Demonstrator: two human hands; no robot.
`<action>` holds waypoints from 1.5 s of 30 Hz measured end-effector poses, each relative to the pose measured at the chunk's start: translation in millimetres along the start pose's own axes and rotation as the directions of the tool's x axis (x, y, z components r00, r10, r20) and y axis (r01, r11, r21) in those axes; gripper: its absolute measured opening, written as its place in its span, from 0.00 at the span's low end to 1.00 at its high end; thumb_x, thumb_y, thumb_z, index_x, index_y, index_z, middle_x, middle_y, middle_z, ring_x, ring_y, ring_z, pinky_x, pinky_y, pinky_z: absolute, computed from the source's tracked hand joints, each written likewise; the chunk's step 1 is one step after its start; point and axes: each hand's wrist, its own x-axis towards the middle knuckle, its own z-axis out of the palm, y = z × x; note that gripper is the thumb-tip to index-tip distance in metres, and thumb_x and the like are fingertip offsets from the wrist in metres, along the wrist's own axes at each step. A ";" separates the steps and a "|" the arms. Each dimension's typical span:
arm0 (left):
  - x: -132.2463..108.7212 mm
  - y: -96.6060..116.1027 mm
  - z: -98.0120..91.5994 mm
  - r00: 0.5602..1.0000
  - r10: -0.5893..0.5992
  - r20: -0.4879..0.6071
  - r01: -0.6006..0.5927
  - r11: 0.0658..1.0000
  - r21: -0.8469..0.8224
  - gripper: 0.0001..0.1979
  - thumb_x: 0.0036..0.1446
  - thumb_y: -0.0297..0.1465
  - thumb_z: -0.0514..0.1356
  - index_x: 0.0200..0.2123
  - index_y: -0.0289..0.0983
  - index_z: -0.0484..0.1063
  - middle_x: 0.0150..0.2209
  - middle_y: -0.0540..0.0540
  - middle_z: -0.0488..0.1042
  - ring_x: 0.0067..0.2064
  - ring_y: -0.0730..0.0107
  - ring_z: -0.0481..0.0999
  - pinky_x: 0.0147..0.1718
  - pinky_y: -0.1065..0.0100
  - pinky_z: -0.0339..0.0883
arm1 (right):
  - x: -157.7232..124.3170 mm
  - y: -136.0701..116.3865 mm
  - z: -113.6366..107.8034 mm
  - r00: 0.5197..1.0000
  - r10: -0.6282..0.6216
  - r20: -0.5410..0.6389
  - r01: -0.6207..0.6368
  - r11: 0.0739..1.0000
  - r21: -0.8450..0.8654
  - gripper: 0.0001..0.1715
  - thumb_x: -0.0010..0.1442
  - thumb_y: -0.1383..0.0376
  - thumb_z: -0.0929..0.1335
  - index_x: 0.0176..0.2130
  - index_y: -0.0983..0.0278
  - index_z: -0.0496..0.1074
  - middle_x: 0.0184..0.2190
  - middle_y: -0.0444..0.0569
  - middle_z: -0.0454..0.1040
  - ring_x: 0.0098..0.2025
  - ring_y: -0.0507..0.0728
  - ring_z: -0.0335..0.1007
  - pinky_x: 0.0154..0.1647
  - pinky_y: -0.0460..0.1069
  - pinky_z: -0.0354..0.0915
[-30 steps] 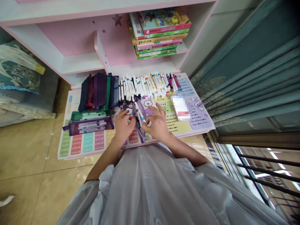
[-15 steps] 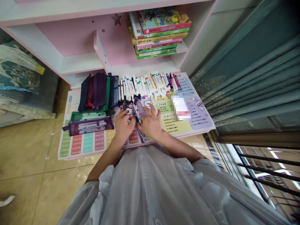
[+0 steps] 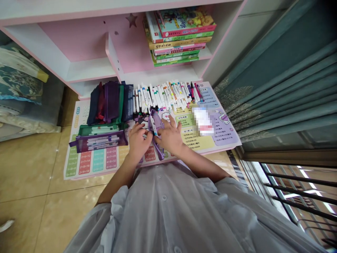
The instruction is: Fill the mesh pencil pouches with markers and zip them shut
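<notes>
In the head view, the person's left hand (image 3: 138,142) is curled and seems to grasp the near edge of a purple pouch (image 3: 156,131); the right hand (image 3: 170,137) is half open, with its fingers spread, and it lies against the other side of the pouch; I cannot tell if it pinches anything. The pouch stands tilted between both hands, its mouth open upward, and a white marker (image 3: 154,125) with a teal band sits at the mouth; how deep it goes is hidden. For good handling, the pouch mouth needs to stay open and steady between both hands, so the marker does not catch the edge.

Around the hands lies a printed mat (image 3: 98,165). At 12 o'clock, many loose markers (image 3: 163,96) lie in a crowded row, close to the fingertips of the right hand; they can be knocked. At 10 o'clock stand dark pouches (image 3: 110,102), and at 9 o'clock a mesh pouch (image 3: 98,142) holds more markers. At 2 o'clock lies a blurred item (image 3: 202,121) on the mat; it is too blurred to name. Above, at 12 o'clock, books (image 3: 179,35) lie on a pink shelf (image 3: 79,45); at 3 o'clock hangs a teal curtain (image 3: 276,80).
</notes>
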 end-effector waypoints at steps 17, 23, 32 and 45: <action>-0.5 -2.7 -2.7 0.999 -0.038 0.019 0.038 0.999 0.013 0.10 0.56 0.33 0.58 0.26 0.40 0.77 0.54 0.42 0.79 0.65 0.51 0.69 0.66 0.48 0.59 | 147.6 111.2 -16.5 0.884 0.393 -0.254 -0.435 0.890 -0.135 0.23 0.66 0.53 0.65 0.49 0.67 0.76 0.67 0.65 0.59 0.72 0.79 0.42 0.64 0.77 0.49; -1.2 -3.0 -3.1 0.999 -0.048 0.021 0.047 0.999 0.017 0.10 0.56 0.33 0.58 0.26 0.40 0.77 0.54 0.43 0.79 0.66 0.50 0.68 0.66 0.47 0.58 | 156.0 114.7 -13.8 0.878 0.431 -0.207 -0.460 0.880 -0.119 0.29 0.64 0.53 0.67 0.53 0.73 0.75 0.65 0.70 0.61 0.71 0.79 0.44 0.64 0.77 0.49; -1.3 -3.6 -3.2 0.999 -0.047 0.021 0.046 0.999 0.014 0.10 0.56 0.34 0.59 0.25 0.41 0.77 0.54 0.44 0.79 0.66 0.52 0.67 0.67 0.48 0.58 | 163.5 122.2 -11.0 0.884 0.391 -0.256 -0.427 0.899 -0.102 0.30 0.65 0.51 0.64 0.51 0.73 0.76 0.64 0.70 0.63 0.70 0.79 0.46 0.62 0.79 0.50; 0.7 -2.4 -3.0 0.999 -0.031 0.013 0.031 1.000 0.002 0.10 0.55 0.33 0.59 0.23 0.41 0.76 0.52 0.44 0.80 0.65 0.51 0.69 0.66 0.48 0.59 | 46.2 66.3 -22.8 0.849 0.141 -0.510 -0.089 0.988 0.126 0.08 0.54 0.63 0.67 0.23 0.61 0.70 0.61 0.56 0.69 0.72 0.78 0.49 0.64 0.76 0.56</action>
